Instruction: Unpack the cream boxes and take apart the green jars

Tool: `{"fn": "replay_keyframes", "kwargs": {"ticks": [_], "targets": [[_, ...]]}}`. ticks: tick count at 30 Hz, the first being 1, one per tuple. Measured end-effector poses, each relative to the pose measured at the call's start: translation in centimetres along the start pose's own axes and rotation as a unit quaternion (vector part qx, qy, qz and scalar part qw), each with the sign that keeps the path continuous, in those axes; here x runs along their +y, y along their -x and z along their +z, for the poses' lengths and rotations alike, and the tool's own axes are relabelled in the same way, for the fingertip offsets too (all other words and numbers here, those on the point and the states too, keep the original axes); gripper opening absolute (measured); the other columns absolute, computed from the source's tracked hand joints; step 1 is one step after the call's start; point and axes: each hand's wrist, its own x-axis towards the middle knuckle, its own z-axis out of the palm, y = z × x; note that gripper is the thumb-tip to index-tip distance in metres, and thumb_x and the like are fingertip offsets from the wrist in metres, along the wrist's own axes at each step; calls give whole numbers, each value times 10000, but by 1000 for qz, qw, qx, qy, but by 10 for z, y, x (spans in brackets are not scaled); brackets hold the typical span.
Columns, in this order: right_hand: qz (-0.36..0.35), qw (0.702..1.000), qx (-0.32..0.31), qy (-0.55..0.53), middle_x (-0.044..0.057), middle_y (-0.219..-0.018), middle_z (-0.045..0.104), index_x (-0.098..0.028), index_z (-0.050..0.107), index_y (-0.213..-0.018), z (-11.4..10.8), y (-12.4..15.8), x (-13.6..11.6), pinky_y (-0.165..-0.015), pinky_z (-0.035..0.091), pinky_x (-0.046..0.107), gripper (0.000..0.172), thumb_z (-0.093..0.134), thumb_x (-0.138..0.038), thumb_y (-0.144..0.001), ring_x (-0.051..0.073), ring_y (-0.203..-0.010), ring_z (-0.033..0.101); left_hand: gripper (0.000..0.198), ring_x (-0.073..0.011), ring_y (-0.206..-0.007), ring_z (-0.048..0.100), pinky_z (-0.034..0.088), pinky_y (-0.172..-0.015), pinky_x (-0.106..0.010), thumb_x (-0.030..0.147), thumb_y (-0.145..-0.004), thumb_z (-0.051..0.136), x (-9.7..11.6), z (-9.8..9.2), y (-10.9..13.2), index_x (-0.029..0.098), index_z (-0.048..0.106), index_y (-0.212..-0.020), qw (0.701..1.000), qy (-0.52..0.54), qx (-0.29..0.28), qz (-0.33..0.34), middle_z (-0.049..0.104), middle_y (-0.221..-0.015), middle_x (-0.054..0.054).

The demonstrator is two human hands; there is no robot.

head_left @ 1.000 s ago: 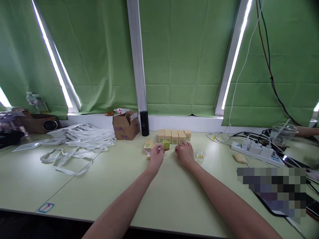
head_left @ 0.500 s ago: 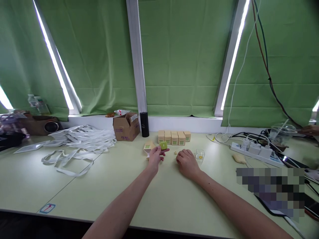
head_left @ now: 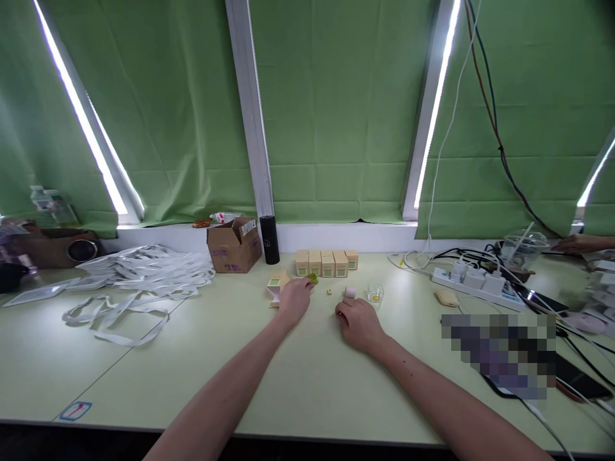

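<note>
Both grips sit low on the pale green worktop [head_left: 298,378]: the left hand [head_left: 294,299] has its fingers curled around a small lime-green cube [head_left: 313,278], pinching it at the fingertips just above the surface, while the right hand [head_left: 358,323] rests as a loose fist on the worktop, holding nothing that can be seen. That cube looks light and stiff, likely a little card or plastic block with smooth faces that could slip, so a pinch across two opposite faces seems the safest hold; it is bright green, far more vivid than the tan things around it, and only its top edge shows past the fingers. Just left of the left hand lies an open tan box [head_left: 277,286] tipped on its side, its white inside showing. Between and just beyond the hands sit a tiny yellow bit [head_left: 329,292], a small pink lump [head_left: 350,292] and a clear little cup [head_left: 375,294]. Farther back a row of tan boxes [head_left: 327,262] with green labels stands side by side, touching. Behind that stand a black cylinder [head_left: 270,239] and a brown carton [head_left: 234,244], with white straps [head_left: 139,275] heaped to the left and a power strip [head_left: 473,285] with cables to the right
</note>
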Motion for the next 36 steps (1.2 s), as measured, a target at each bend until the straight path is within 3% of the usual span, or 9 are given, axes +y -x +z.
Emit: {"fn": "replay_keyframes", "kwargs": {"ticks": [3, 6, 8, 10, 12, 17, 28, 32, 36], "targets": [[30, 998, 60, 4, 91, -1087, 737, -210, 719, -1028, -10, -4, 19, -877, 410, 357, 184, 589, -154, -910, 251, -1015, 630, 288, -253, -839, 651, 427, -797, -333, 218, -963, 576, -6, 7, -4, 191, 701, -704, 998, -47, -29, 4, 722, -801, -98], [120, 987, 104, 12, 99, -1323, 671, -220, 644, -1284, -25, -9, 53, -1015, 401, 386, 437, 630, -147, -854, 285, -1220, 560, 309, -269, -874, 652, 438, -803, -340, 215, -978, 559, -12, 14, -3, 174, 716, -715, 995, -82, -52, 9, 706, -812, -118], [176, 982, 72, 15, 99, -1465, 592, -229, 572, -1405, -31, -11, 78, -1037, 411, 397, 631, 679, -153, -787, 317, -1328, 494, 309, -277, -919, 653, 447, -814, -342, 214, -988, 543, -14, 17, -1, 167, 732, -748, 993, -98, -63, 13, 703, -844, -131], [202, 979, 1, 1, 104, -1475, 597, -223, 549, -1446, -31, -11, 98, -1013, 436, 398, 698, 678, -137, -765, 328, -1344, 498, 301, -278, -957, 648, 453, -821, -339, 193, -991, 530, -16, 18, -1, 161, 740, -778, 991, -110, -72, 18, 701, -875, -137], [215, 975, -43, -23, 107, -1452, 625, -218, 577, -1424, -27, -10, 113, -961, 466, 377, 667, 661, -118, -770, 312, -1298, 559, 289, -278, -981, 642, 455, -821, -335, 163, -988, 521, -17, 19, -1, 156, 741, -801, 990, -119, -79, 21, 698, -897, -139], [229, 970, -60, -56, 72, -1339, 711, -243, 635, -1343, -13, -17, 133, -813, 495, 295, 582, 638, -94, -781, 238, -1110, 687, 279, -275, -993, 631, 457, -813, -329, 140, -992, 496, -19, 20, -2, 148, 737, -852, 987, -137, -84, 19, 694, -918, -143], [215, 972, -68, -64, 81, -1372, 680, -250, 576, -1423, -8, -35, 144, -791, 498, 275, 710, 637, -70, -738, 222, -1085, 687, 269, -280, -991, 623, 447, -792, -335, 146, -1002, 487, -20, 20, 0, 150, 733, -892, 986, -141, -86, 16, 690, -950, -151], [194, 980, -43, -30, 115, -1506, 565, -225, 504, -1498, -16, -37, 132, -933, 488, 344, 793, 684, -107, -735, 286, -1276, 578, 263, -289, -1009, 622, 447, -791, -340, 143, -994, 489, -20, 19, 1, 156, 734, -900, 987, -137, -83, 17, 693, -962, -151], [148, 989, -16, -6, 64, -1483, 590, -254, 560, -1433, -22, -46, 113, -1073, 417, 382, 669, 712, -174, -786, 279, -1342, 503, 258, -294, -1019, 620, 443, -803, -347, 137, -993, 490, -21, 20, 1, 152, 732, -906, 987, -134, -82, 18, 695, -967, -155]]}}
